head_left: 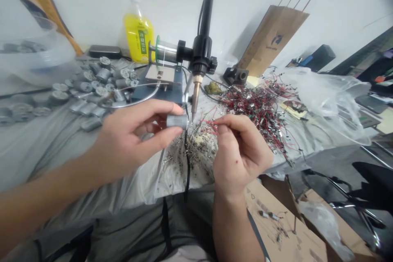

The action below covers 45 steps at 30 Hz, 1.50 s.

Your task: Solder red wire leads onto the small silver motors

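My left hand (135, 131) grips a small grey cylindrical motor (177, 122) between thumb and fingers, its end turned toward the soldering iron (196, 90). The iron hangs tip-down in a black clamp, and its tip is right beside the motor's end; whether they touch I cannot tell. In my right hand (236, 147), thumb and forefinger pinch a thin red wire (209, 122) whose end points left to the iron tip. A solder spool (167, 51) sits on the stand (178, 82) behind, with a curved metal tube reaching out in front of it.
Several grey motors (102, 74) lie piled at the left, near a clear tub (33, 65). At right is a heap of red and black wires (254, 106) before a paper bag (273, 37). A yellow bottle (138, 35) stands behind. Solder bits (196, 153) litter the covered table.
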Tool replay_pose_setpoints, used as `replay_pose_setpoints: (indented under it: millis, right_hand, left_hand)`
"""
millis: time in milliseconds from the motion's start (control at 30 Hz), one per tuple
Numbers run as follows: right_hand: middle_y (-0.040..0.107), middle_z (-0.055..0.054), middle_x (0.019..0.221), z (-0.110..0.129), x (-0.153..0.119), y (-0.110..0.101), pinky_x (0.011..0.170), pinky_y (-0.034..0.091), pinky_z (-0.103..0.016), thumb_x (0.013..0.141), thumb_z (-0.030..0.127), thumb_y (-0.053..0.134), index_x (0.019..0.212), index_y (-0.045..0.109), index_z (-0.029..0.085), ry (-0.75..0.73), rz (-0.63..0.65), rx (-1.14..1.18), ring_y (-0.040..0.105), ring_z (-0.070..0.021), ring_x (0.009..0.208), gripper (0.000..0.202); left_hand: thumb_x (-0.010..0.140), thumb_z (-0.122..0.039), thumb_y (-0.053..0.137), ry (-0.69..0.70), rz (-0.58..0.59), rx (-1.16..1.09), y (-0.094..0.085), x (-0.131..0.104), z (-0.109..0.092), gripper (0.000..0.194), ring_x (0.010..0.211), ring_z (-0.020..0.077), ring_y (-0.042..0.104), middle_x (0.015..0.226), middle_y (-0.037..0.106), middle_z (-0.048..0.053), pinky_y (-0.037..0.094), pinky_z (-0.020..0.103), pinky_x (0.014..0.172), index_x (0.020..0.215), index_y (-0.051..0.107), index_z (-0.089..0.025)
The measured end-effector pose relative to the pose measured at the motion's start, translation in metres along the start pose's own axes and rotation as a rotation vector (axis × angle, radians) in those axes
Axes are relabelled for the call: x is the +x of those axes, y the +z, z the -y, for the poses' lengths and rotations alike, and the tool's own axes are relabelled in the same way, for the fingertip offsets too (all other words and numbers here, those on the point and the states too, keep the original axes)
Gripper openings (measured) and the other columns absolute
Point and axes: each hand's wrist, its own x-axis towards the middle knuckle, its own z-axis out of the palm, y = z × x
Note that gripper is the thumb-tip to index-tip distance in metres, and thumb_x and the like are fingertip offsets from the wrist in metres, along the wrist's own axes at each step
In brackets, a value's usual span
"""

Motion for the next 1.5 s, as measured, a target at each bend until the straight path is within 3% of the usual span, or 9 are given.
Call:
replay_pose_setpoints:
  millis: [433,733,1500]
  right_hand:
    - [0.064,0.001,0.077,0.0013,-0.0005,-0.0048,0.06,0.043,-0.031,0.096,0.011,0.06,0.088,0.073,0.022,0.004,0.109,-0.044,0.056,-0.0139,0.067,0.019]
    - [0.065,0.001,0.079,0.0028,-0.0007,-0.0038,0.06,0.041,-0.031,0.098,0.012,0.062,0.09,0.075,0.022,0.002,0.121,-0.016,0.057,-0.0141,0.07,0.019]
    - [0.067,0.001,0.08,0.002,-0.002,-0.0024,0.062,0.043,-0.031,0.097,0.014,0.062,0.09,0.075,0.022,0.018,0.111,-0.016,0.059,-0.0141,0.072,0.017]
  left_hand:
    - [0.1,-0.041,0.081,0.045,-0.004,0.05,-0.0009,0.0007,-0.0022,0.025,0.076,0.014,0.075,0.104,0.079,-0.009,0.064,0.03,0.07,0.124,0.075,-0.043]
    - [0.099,-0.044,0.08,0.046,-0.029,0.057,-0.0003,0.0003,-0.0056,0.022,0.075,0.0143,0.075,0.104,0.081,-0.009,0.068,0.031,0.08,0.121,0.078,-0.042]
    - [0.1,-0.037,0.079,0.084,-0.027,0.061,0.0004,0.0016,-0.0083,0.02,0.076,0.0135,0.073,0.105,0.08,-0.009,0.065,0.03,0.077,0.119,0.076,-0.039]
